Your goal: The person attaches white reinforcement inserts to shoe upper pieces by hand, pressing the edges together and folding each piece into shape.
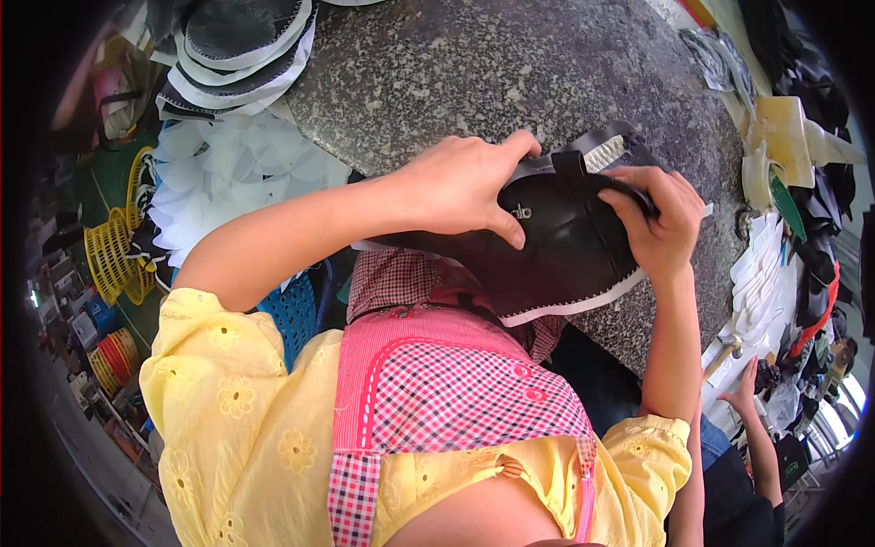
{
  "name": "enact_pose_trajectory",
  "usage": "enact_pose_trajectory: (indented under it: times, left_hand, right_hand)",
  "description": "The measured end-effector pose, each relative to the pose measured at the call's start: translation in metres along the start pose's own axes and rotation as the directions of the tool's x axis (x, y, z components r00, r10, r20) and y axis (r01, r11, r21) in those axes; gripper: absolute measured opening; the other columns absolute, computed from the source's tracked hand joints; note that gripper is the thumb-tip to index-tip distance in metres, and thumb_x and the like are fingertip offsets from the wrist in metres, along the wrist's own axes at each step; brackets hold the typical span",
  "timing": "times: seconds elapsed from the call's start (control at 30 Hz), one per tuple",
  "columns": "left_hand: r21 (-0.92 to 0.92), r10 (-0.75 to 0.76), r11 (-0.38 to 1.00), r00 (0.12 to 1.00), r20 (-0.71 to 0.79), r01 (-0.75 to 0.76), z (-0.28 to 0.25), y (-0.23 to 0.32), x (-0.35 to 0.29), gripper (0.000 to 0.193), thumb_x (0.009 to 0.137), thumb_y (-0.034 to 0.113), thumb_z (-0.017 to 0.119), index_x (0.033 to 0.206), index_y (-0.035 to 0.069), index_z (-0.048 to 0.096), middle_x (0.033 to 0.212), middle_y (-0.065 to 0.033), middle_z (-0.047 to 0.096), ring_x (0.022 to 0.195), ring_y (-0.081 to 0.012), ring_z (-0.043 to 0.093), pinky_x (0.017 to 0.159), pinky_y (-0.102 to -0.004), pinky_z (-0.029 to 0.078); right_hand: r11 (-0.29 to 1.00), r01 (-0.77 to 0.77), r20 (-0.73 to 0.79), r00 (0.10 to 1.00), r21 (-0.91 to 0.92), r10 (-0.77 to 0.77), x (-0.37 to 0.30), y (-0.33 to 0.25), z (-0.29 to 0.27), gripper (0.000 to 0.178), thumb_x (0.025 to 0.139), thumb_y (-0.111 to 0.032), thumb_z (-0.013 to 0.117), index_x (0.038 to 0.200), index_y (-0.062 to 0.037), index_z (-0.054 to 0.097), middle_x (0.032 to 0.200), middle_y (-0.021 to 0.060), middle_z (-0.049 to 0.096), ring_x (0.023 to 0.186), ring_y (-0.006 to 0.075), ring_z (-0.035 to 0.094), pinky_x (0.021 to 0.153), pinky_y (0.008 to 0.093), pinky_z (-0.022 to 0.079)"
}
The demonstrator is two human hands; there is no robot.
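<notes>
Between my hands is a black shoe upper (556, 260) with a pale zigzag-stitched edge and small light lettering on it. My left hand (460, 187) grips it from the left, thumb pressed on its face and the other fingers partly hidden at its far edge. On the right side my right hand (670, 214) pinches the rim near a black strap, its fingers curled over the material. A pale lining strip (603, 155) shows beyond the strap. The upper is above the near edge of a speckled stone table (510, 64).
Stacked black pieces with white edges (246, 46) lie at the far left, beside many white cut sheets (228, 173). Yellow baskets (107, 255) stand lower left. Along the right are white pieces (761, 283), a yellowish block (786, 137) and another person's hand (743, 392).
</notes>
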State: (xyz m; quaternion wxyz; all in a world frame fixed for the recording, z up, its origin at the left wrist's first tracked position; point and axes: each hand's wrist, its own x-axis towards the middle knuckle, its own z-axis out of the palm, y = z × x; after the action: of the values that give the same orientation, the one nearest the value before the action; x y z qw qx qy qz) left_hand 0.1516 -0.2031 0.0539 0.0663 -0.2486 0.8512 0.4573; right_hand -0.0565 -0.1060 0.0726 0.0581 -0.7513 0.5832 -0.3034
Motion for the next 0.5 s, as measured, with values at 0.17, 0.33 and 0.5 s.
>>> enact_pose_trajectory:
  times: [0.17, 0.33, 0.5]
  left_hand:
    - [-0.255, -0.066, 0.965, 0.998, -0.017, 0.060, 0.004, -0.010, 0.004, 0.068, 0.062, 0.016, 0.072, 0.120, 0.014, 0.037, 0.096, -0.0146, 0.062, 0.084, -0.0270, 0.063, 0.076, -0.0363, 0.047]
    - [-0.358, -0.087, 0.932, 0.991, -0.101, 0.045, 0.010, -0.014, -0.005, 0.063, 0.065, 0.009, 0.069, 0.120, 0.015, 0.038, 0.105, -0.0106, 0.059, 0.089, -0.0265, 0.062, 0.078, -0.0347, 0.047]
    - [-0.280, 0.030, 0.955, 0.973, -0.228, -0.095, 0.017, -0.015, -0.012, 0.044, 0.070, 0.006, 0.065, 0.111, 0.013, 0.052, 0.100, -0.0068, 0.062, 0.089, -0.0248, 0.062, 0.074, -0.0298, 0.049]
  right_hand:
    - [0.957, -0.249, 0.082, 0.961, -0.151, 0.263, -0.008, 0.020, 0.020, 0.028, 0.068, -0.031, 0.070, 0.070, -0.0080, 0.053, 0.050, 0.0072, 0.049, 0.048, 0.0260, 0.051, 0.048, 0.0351, 0.038]
    - [0.902, -0.427, 0.109, 0.895, -0.062, 0.432, 0.001, 0.016, 0.026, 0.032, 0.067, -0.035, 0.070, 0.071, -0.0079, 0.053, 0.052, 0.0088, 0.051, 0.051, 0.0278, 0.054, 0.048, 0.0360, 0.040]
    - [0.910, -0.402, 0.113, 0.904, -0.103, 0.413, 0.000, 0.015, 0.030, 0.028, 0.067, -0.032, 0.070, 0.071, -0.0082, 0.055, 0.059, 0.0072, 0.054, 0.056, 0.0266, 0.055, 0.051, 0.0351, 0.041]
